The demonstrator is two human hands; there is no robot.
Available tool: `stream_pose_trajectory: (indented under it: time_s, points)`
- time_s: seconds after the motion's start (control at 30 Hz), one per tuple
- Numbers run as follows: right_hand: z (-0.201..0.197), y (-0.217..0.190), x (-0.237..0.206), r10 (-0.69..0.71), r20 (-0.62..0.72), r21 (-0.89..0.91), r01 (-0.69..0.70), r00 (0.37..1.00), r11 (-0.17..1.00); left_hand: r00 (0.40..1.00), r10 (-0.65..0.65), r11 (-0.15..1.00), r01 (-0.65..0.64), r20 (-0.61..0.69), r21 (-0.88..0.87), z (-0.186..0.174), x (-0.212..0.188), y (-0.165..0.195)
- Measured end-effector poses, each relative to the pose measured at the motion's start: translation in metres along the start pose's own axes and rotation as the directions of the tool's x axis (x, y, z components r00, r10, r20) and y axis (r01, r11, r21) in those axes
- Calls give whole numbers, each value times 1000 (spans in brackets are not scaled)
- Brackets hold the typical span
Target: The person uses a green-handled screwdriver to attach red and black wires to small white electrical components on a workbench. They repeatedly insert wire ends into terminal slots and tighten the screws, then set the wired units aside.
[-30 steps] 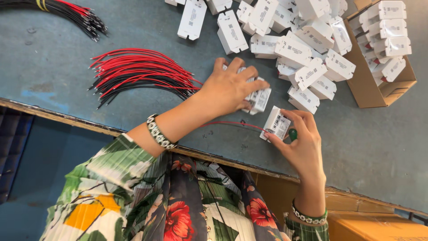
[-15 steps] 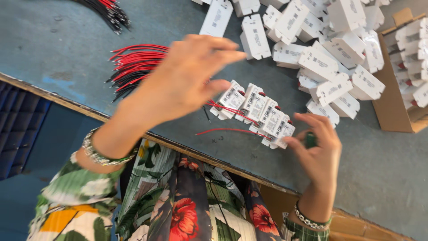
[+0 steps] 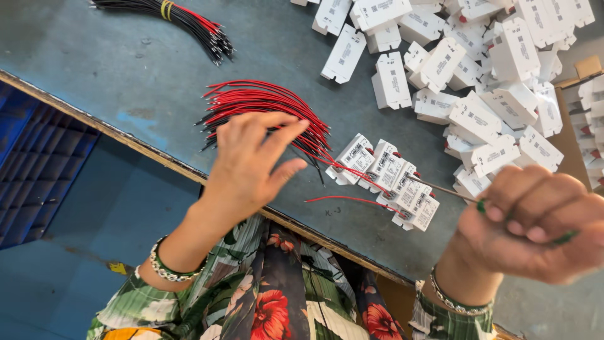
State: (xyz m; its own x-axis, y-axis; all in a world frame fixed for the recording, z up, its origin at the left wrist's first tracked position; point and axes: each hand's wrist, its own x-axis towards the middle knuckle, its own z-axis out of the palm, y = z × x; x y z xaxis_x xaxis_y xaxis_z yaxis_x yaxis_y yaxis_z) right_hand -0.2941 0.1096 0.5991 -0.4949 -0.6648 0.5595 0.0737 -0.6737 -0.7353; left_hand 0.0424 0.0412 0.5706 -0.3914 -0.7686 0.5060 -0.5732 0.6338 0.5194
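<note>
The left hand [image 3: 248,167] has lifted off the row of small white plastic boxes [image 3: 390,179] on the blue-grey table [image 3: 113,75], fingers apart above the loose red wires [image 3: 264,104]. The right hand [image 3: 535,223] now clamps a green-handled screwdriver [image 3: 453,191], tip toward the row.

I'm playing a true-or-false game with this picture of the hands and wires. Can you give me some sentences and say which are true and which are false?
1. The left hand is over the bunch of red wires. True.
2. The right hand is empty. False: it grips a thin tool with a green handle.
3. A row of small white boxes lies on the blue-grey table between the hands. True.
4. The bundle of black wires is tied with a blue band. False: the band is yellow.
5. The big pile of white boxes is by the left hand. False: it lies at the far right.
</note>
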Motion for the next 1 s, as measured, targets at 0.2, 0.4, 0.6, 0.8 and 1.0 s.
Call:
stream_pose_trajectory:
  time_s: [0.2,0.4,0.6,0.8,1.0]
  points:
    - [48,31,-7,65,119,29,-69,991,997,995,78,993,-83,66,79,16,-5,4]
    - [47,45,-18,230,53,125,-235,972,964,974,44,986,-6,223,-169,18,-10,-7]
    - [41,50,-14,249,90,120,-259,964,959,999,-30,996,33,28,-85,-4,-2,-25]
    - [43,43,-19,236,106,115,-248,966,962,1000,26,1000,-26,11,-18,-9,3,-36]
    - [43,40,-22,253,112,155,-269,961,951,989,121,991,-125,84,51,13,16,-44]
